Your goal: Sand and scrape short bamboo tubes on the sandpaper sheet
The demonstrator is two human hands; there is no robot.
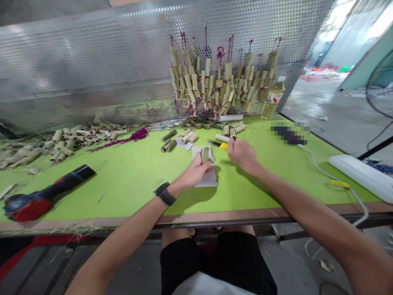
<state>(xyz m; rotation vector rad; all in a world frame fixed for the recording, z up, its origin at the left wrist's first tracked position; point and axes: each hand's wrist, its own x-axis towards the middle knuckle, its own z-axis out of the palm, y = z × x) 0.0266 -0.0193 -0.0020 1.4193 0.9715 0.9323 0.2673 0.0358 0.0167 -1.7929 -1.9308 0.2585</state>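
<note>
My left hand (196, 169), with a black watch on its wrist, is closed around a short bamboo tube (204, 154). Beneath that tube lies a white sheet of paper (206, 180) on the green tabletop. To the right, my right hand (242, 154) is closed on a slim yellow-and-black tool (223, 146). Its dark end points left toward the tube but stays apart from it; blur hides the exact kind. Just beyond my hands, several cut bamboo pieces (193, 137) lie loose, some beside a smaller paper scrap (183, 143).
A black-and-red power tool (30, 203) lies at the left front, below a heap of bamboo pieces (82, 137) and purple cord (138, 134). Strung bamboo (227, 82) hangs on the perforated metal panel (92, 61). A bottle of yellowish liquid (272, 100) and a white cable (316, 164) are on the right.
</note>
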